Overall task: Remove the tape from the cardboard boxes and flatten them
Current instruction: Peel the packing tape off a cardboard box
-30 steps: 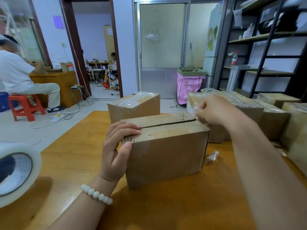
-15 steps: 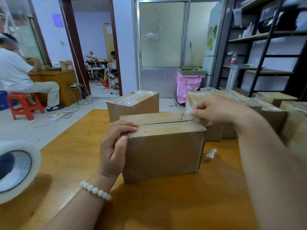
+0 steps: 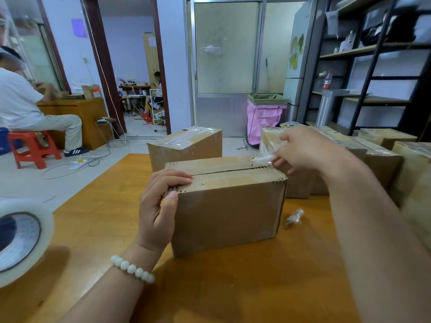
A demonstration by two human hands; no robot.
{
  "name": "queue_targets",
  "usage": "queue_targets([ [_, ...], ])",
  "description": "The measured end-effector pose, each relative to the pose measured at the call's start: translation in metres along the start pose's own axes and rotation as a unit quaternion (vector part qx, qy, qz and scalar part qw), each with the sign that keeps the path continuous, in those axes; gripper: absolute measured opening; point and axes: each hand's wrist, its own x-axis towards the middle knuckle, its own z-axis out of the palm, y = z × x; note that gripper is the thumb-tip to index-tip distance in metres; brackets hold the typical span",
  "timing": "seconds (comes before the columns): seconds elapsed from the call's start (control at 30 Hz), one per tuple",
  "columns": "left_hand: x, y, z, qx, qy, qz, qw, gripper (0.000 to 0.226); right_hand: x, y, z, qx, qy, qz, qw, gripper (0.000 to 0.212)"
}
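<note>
Pinching tape (image 3: 262, 159), right hand (image 3: 307, 150) at box (image 3: 228, 210) edge

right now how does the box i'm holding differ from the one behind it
The near box shows a mostly untaped top seam; the far box has clear tape over its top. The left hand grips the near box and the right hand pinches a tape scrap at its corner; the far box is untouched. Both are closed brown cardboard on the table.

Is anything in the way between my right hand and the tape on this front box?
Nothing visible is. The right hand pinches the loose tape at the top right end of the front box, and the left hand grips the box's left end.
</note>
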Motion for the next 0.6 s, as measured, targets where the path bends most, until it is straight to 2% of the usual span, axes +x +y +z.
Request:
queue_targets([
  [0.2,0.0,0.001,0.0,0.002,-0.001,0.001,1.0,0.03,-0.004,-0.003,0.009,-0.057,0.023,-0.06,0.996,0.02],
  [0.33,-0.001,0.0,0.0,0.005,-0.001,-0.002,1.0,0.03,-0.004,-0.002,0.009,-0.035,-0.02,-0.058,0.997,0.016],
  [0.47,-0.001,-0.001,0.0,-0.001,0.0,-0.008,1.0,0.031,-0.002,-0.001,0.011,-0.056,-0.034,-0.037,0.997,0.033],
  [0.6,-0.001,0.0,0.0,0.002,-0.003,-0.004,1.0,0.03,-0.001,-0.002,0.015,-0.086,-0.019,-0.032,0.996,0.034],
])
